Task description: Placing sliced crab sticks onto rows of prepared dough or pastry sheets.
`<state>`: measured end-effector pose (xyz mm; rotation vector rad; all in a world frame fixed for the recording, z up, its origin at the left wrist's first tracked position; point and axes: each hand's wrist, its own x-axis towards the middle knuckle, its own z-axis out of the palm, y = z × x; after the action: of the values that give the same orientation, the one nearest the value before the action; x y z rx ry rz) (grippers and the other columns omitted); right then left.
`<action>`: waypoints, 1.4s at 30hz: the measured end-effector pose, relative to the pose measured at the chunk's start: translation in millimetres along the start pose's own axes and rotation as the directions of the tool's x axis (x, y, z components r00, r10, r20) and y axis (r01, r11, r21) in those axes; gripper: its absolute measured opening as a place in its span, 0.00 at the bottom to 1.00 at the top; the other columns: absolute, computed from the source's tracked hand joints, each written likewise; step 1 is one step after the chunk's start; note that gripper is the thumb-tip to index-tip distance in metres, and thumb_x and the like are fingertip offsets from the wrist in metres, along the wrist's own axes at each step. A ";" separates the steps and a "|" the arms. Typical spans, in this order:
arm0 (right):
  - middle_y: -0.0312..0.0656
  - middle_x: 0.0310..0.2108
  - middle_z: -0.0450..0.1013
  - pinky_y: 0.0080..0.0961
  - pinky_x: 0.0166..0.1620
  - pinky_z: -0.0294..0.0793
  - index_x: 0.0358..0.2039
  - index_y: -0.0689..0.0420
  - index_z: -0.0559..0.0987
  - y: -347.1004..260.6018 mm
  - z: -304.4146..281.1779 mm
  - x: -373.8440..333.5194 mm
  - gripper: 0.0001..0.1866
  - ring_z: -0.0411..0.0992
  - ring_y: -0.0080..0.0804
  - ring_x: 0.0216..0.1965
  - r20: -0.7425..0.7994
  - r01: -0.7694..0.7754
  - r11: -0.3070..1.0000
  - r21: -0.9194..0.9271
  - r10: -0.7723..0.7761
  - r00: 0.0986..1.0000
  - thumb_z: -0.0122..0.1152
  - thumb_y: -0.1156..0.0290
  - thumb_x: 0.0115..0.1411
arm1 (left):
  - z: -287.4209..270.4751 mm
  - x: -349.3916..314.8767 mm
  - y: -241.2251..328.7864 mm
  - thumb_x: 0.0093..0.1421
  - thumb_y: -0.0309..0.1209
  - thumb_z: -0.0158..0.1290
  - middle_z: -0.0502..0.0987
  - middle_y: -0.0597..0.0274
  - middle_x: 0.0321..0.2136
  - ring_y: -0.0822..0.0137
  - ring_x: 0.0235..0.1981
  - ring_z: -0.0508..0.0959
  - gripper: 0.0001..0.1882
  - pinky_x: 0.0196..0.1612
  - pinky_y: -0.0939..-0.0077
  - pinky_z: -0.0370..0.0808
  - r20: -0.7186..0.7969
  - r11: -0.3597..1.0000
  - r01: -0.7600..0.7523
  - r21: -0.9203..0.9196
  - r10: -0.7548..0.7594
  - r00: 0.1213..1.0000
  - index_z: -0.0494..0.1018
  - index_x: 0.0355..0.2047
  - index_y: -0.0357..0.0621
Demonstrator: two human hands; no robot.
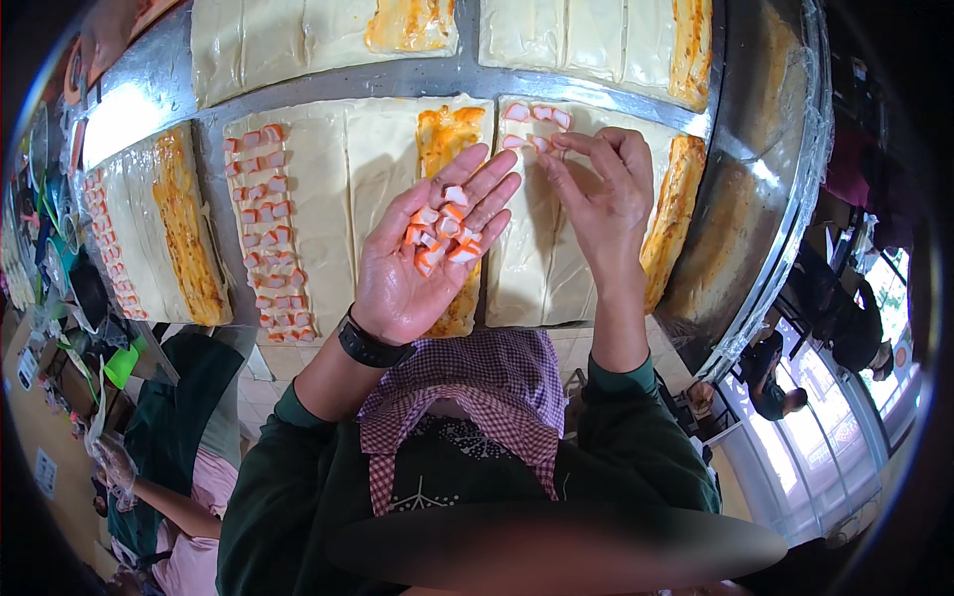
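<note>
1. Metal table (467, 72) beneath both hands.
2. Left hand (395, 270): palm up, fingers extended, cradling loose crab-stick pieces (448, 227).
3. Right hand (606, 184): narrow pinch beside more crab-stick pieces on a dough sheet (525, 243); cannot tell whether it holds one.
4. Right of this pinch: orange-yellow spread (676, 204).
5. Beyond both hands: further dough sheets (338, 30).

The left hand (396, 266) partly hides an orange strip (445, 137)
</note>
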<state>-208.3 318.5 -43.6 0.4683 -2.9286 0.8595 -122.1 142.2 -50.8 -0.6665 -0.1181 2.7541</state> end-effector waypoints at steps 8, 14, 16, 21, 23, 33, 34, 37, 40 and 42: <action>0.38 0.27 0.66 0.32 0.35 0.66 0.31 0.50 0.82 2.6 7.7 3.8 0.12 0.67 0.35 0.31 0.051 0.122 0.989 -0.082 -0.118 0.992 0.71 0.72 0.43 | -1.5 -0.3 0.5 0.68 0.42 0.34 0.52 0.48 0.66 0.57 0.67 0.55 0.27 0.66 0.65 0.54 0.003 1.000 -0.008 -0.011 0.008 1.000 0.56 0.63 0.40; 0.39 0.28 0.66 0.32 0.34 0.66 0.32 0.51 0.83 2.5 10.5 16.0 0.12 0.67 0.36 0.31 -0.049 0.118 0.992 -0.046 -0.121 0.992 0.69 0.73 0.44 | -3.3 -1.9 0.0 0.68 0.42 0.34 0.52 0.47 0.66 0.56 0.67 0.55 0.28 0.67 0.64 0.53 0.005 0.999 -0.016 -0.032 0.016 1.000 0.55 0.64 0.40; 0.39 0.28 0.66 0.32 0.35 0.66 0.33 0.51 0.83 6.1 14.4 22.3 0.12 0.67 0.36 0.31 -0.037 0.139 0.987 -0.076 -0.142 0.989 0.69 0.73 0.45 | -2.8 -2.5 0.0 0.68 0.42 0.34 0.52 0.47 0.66 0.56 0.66 0.55 0.28 0.67 0.64 0.53 0.010 0.999 -0.019 -0.032 0.019 1.000 0.55 0.64 0.40; 0.39 0.28 0.66 0.33 0.36 0.66 0.34 0.50 0.83 8.8 17.3 24.4 0.12 0.67 0.36 0.32 -0.008 0.174 0.981 -0.090 -0.175 0.985 0.69 0.72 0.46 | -2.4 -3.2 0.5 0.69 0.42 0.33 0.53 0.48 0.65 0.57 0.66 0.55 0.28 0.67 0.64 0.53 -0.007 1.000 -0.015 -0.016 0.014 1.000 0.54 0.64 0.39; 0.38 0.29 0.66 0.33 0.36 0.66 0.34 0.49 0.83 7.3 16.8 23.4 0.12 0.67 0.36 0.33 0.004 0.170 0.980 -0.100 -0.171 0.985 0.70 0.71 0.45 | -2.9 -4.0 0.8 0.69 0.42 0.33 0.53 0.48 0.65 0.57 0.66 0.55 0.28 0.67 0.64 0.53 -0.009 1.000 -0.017 -0.010 0.017 1.000 0.54 0.64 0.39; 0.37 0.30 0.66 0.32 0.36 0.65 0.35 0.45 0.83 1.7 20.0 27.4 0.14 0.67 0.35 0.33 0.045 0.275 0.956 -0.101 -0.272 0.961 0.70 0.71 0.44 | -2.4 -3.3 3.2 0.68 0.40 0.34 0.51 0.48 0.66 0.56 0.67 0.53 0.28 0.68 0.63 0.52 0.009 0.999 -0.019 -0.035 0.020 1.000 0.52 0.65 0.40; 0.38 0.30 0.66 0.31 0.36 0.65 0.35 0.46 0.84 0.4 19.2 26.9 0.14 0.67 0.34 0.33 0.052 0.269 0.958 -0.103 -0.265 0.963 0.70 0.71 0.44 | -2.2 -3.0 3.8 0.68 0.40 0.35 0.50 0.49 0.67 0.55 0.68 0.51 0.29 0.68 0.62 0.50 0.008 0.999 -0.020 -0.025 0.020 1.000 0.50 0.66 0.41; 0.38 0.30 0.66 0.29 0.36 0.66 0.35 0.48 0.84 -13.0 9.7 19.1 0.14 0.67 0.33 0.33 0.015 0.204 0.979 0.025 -0.204 0.979 0.69 0.72 0.44 | -1.7 -1.0 4.5 0.68 0.40 0.35 0.50 0.48 0.66 0.56 0.67 0.52 0.29 0.68 0.62 0.51 0.013 1.000 -0.010 -0.017 0.010 1.000 0.49 0.66 0.40; 0.38 0.29 0.66 0.27 0.35 0.65 0.35 0.50 0.84 -34.7 -4.9 4.8 0.14 0.66 0.32 0.33 0.031 0.161 0.962 0.222 -0.172 0.985 0.70 0.73 0.44 | -4.0 0.6 4.0 0.68 0.40 0.35 0.52 0.48 0.66 0.57 0.66 0.56 0.29 0.67 0.63 0.54 0.023 1.000 -0.003 -0.024 0.004 1.000 0.50 0.65 0.39; 0.37 0.29 0.66 0.27 0.34 0.64 0.36 0.51 0.84 -43.6 -6.8 -5.3 0.15 0.66 0.32 0.33 0.110 0.163 0.942 0.295 -0.203 0.973 0.70 0.74 0.44 | -2.1 0.9 2.1 0.68 0.40 0.35 0.56 0.51 0.64 0.61 0.64 0.59 0.28 0.65 0.66 0.56 0.024 1.000 -0.003 -0.008 0.003 1.000 0.52 0.65 0.38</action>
<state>-190.3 288.7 -15.9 0.8370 -2.8279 1.2747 -122.5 140.5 -53.3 -0.6363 -0.1331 2.7668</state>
